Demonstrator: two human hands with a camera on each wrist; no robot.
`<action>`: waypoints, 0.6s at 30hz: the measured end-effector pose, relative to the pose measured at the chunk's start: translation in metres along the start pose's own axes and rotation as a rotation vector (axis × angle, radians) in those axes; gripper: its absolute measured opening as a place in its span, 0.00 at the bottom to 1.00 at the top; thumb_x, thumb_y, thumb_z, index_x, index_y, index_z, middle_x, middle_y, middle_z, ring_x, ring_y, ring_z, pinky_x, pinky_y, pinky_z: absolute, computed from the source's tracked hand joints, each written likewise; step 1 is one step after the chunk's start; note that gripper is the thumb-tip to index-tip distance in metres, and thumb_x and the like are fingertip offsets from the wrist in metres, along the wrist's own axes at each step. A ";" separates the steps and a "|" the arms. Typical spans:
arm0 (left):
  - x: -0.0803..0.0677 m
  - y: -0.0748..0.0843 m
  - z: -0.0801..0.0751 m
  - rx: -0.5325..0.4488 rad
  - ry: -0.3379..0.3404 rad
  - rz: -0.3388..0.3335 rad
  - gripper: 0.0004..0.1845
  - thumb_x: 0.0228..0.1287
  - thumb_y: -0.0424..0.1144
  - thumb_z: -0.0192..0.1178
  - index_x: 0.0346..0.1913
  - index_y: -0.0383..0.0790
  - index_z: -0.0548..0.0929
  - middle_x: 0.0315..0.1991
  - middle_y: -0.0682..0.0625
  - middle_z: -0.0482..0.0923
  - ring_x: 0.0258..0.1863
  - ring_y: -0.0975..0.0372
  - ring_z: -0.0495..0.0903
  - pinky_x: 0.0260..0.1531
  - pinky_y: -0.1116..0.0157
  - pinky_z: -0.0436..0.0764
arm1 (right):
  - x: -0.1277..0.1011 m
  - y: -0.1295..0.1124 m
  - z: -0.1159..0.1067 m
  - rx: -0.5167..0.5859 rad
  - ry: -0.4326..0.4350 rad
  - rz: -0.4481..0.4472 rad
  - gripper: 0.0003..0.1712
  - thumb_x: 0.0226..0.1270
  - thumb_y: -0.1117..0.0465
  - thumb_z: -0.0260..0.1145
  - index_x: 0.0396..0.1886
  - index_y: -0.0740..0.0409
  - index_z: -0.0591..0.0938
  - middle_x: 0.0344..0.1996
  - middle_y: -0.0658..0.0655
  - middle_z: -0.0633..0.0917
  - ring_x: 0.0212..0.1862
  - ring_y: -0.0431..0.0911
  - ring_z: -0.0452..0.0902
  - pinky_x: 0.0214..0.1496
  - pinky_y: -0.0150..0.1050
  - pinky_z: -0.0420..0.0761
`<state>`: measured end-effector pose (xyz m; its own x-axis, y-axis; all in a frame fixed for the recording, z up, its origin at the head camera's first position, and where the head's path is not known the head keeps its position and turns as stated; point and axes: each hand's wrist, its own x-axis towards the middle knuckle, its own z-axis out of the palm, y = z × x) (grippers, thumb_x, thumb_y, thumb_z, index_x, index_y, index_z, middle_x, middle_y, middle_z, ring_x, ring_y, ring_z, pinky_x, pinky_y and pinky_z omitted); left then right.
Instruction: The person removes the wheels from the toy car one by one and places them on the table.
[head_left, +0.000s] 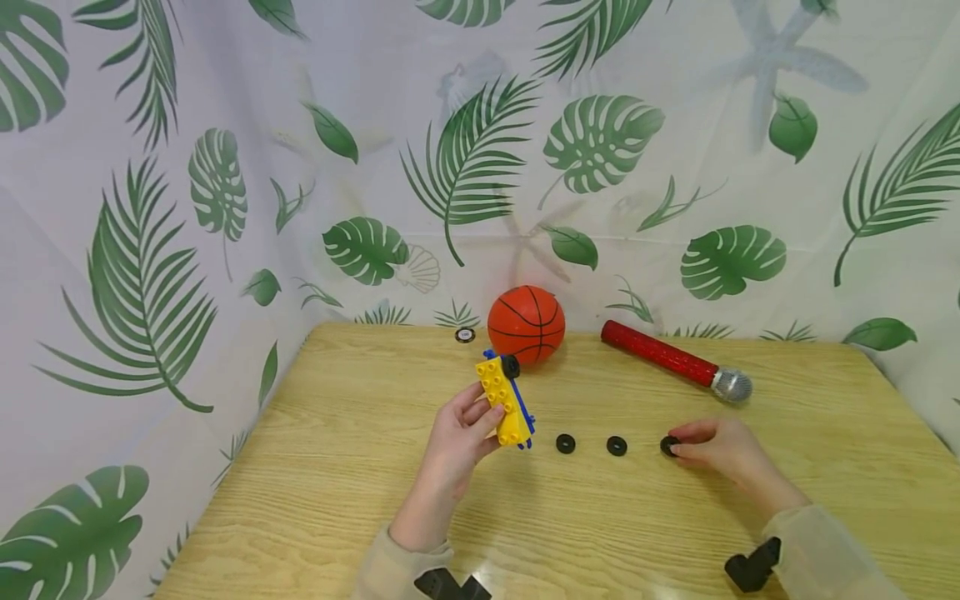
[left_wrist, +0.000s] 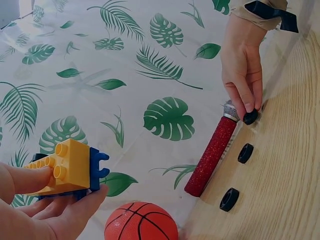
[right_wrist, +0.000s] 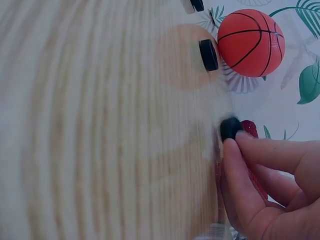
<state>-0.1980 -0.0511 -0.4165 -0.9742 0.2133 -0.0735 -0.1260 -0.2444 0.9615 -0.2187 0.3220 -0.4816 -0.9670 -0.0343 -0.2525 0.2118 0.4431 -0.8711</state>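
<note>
My left hand [head_left: 454, 435] grips a toy car [head_left: 504, 402] of yellow studded bricks on a blue base, tilted above the table. One black wheel [head_left: 511, 367] sits at the car's upper end. In the left wrist view the yellow brick [left_wrist: 75, 165] lies between thumb and fingers, with a blue coupling poking out past it. Over to the right, my right hand [head_left: 720, 450] pinches a small black tire [right_wrist: 230, 129] between thumb and forefinger. Two more black tires, a middle one [head_left: 617, 446] and a left one [head_left: 566, 443], lie flat in a row between the hands.
Behind the car, an orange toy basketball [head_left: 526, 323] stands at the table's back edge. To its left lies a round black-and-white chip [head_left: 465, 335]. A red glittery microphone [head_left: 667, 357] with a silver head lies at the back right. A leaf-printed curtain hangs behind the wooden table [head_left: 337, 483].
</note>
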 end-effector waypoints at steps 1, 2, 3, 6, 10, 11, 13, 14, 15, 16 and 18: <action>0.000 0.000 0.000 0.000 0.003 -0.001 0.27 0.74 0.32 0.53 0.73 0.33 0.64 0.63 0.35 0.75 0.57 0.53 0.81 0.55 0.53 0.82 | 0.000 0.001 0.000 -0.023 0.005 -0.007 0.21 0.61 0.72 0.69 0.51 0.82 0.78 0.45 0.67 0.86 0.35 0.33 0.82 0.40 0.33 0.87; 0.001 0.000 0.000 0.001 0.006 -0.003 0.27 0.74 0.32 0.53 0.73 0.33 0.64 0.63 0.35 0.75 0.57 0.53 0.81 0.55 0.53 0.82 | 0.000 0.001 0.000 -0.035 0.012 -0.008 0.20 0.61 0.72 0.69 0.50 0.82 0.79 0.44 0.67 0.86 0.35 0.32 0.82 0.39 0.32 0.87; 0.001 0.000 0.000 0.004 0.011 -0.004 0.27 0.74 0.32 0.53 0.73 0.34 0.64 0.63 0.35 0.75 0.57 0.53 0.81 0.55 0.53 0.82 | 0.000 0.002 0.000 -0.053 0.018 -0.009 0.19 0.61 0.72 0.69 0.50 0.81 0.80 0.44 0.66 0.87 0.35 0.32 0.81 0.39 0.31 0.86; 0.002 0.000 -0.001 0.010 0.022 -0.007 0.27 0.74 0.32 0.54 0.73 0.34 0.64 0.63 0.35 0.76 0.57 0.52 0.81 0.55 0.53 0.82 | 0.000 0.000 0.001 -0.098 0.031 -0.013 0.18 0.61 0.71 0.69 0.49 0.78 0.81 0.45 0.69 0.86 0.35 0.31 0.80 0.39 0.31 0.86; 0.002 0.001 -0.002 0.011 0.027 -0.019 0.27 0.74 0.32 0.54 0.73 0.35 0.64 0.63 0.36 0.76 0.58 0.52 0.81 0.56 0.53 0.81 | 0.000 -0.003 0.002 -0.150 0.033 -0.015 0.19 0.62 0.68 0.70 0.50 0.76 0.82 0.50 0.72 0.83 0.36 0.33 0.80 0.38 0.31 0.86; 0.002 0.001 -0.002 0.010 0.025 -0.020 0.27 0.74 0.32 0.54 0.73 0.35 0.64 0.63 0.36 0.76 0.58 0.52 0.81 0.56 0.53 0.81 | 0.000 -0.004 0.003 -0.162 0.032 -0.015 0.19 0.62 0.68 0.70 0.50 0.75 0.82 0.51 0.73 0.83 0.36 0.33 0.80 0.38 0.31 0.86; 0.002 0.001 -0.002 0.009 0.022 -0.020 0.27 0.74 0.32 0.54 0.73 0.35 0.64 0.63 0.36 0.76 0.58 0.52 0.80 0.56 0.53 0.81 | 0.000 -0.005 0.004 -0.178 0.028 -0.022 0.19 0.61 0.67 0.71 0.50 0.74 0.83 0.50 0.73 0.83 0.37 0.36 0.81 0.38 0.32 0.86; 0.002 0.001 -0.002 0.006 0.022 -0.022 0.27 0.74 0.32 0.54 0.73 0.35 0.64 0.63 0.36 0.76 0.58 0.52 0.80 0.56 0.53 0.81 | 0.001 -0.006 0.005 -0.201 0.030 -0.031 0.19 0.61 0.66 0.71 0.50 0.73 0.83 0.49 0.71 0.84 0.38 0.37 0.81 0.38 0.31 0.85; 0.001 0.000 -0.002 0.004 0.022 -0.021 0.27 0.74 0.32 0.54 0.73 0.35 0.64 0.64 0.36 0.75 0.58 0.52 0.80 0.56 0.53 0.81 | 0.001 -0.006 0.006 -0.223 0.036 -0.037 0.19 0.61 0.65 0.72 0.49 0.72 0.84 0.48 0.70 0.85 0.39 0.38 0.81 0.38 0.31 0.84; 0.001 0.000 -0.002 0.001 0.019 -0.018 0.27 0.74 0.31 0.53 0.73 0.35 0.64 0.64 0.35 0.75 0.59 0.51 0.80 0.56 0.53 0.81 | 0.002 -0.006 0.007 -0.249 0.039 -0.046 0.19 0.61 0.64 0.72 0.49 0.71 0.84 0.46 0.68 0.86 0.40 0.39 0.81 0.38 0.30 0.84; 0.001 0.000 -0.002 -0.002 0.016 -0.014 0.27 0.74 0.31 0.53 0.73 0.34 0.64 0.64 0.35 0.75 0.58 0.51 0.80 0.56 0.53 0.81 | 0.002 -0.007 0.011 -0.303 0.040 -0.073 0.20 0.60 0.61 0.73 0.48 0.69 0.85 0.43 0.65 0.88 0.41 0.41 0.81 0.38 0.30 0.82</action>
<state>-0.1996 -0.0527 -0.4174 -0.9752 0.2013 -0.0915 -0.1403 -0.2431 0.9598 -0.2208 0.3093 -0.4807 -0.9842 -0.0433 -0.1719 0.0955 0.6875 -0.7199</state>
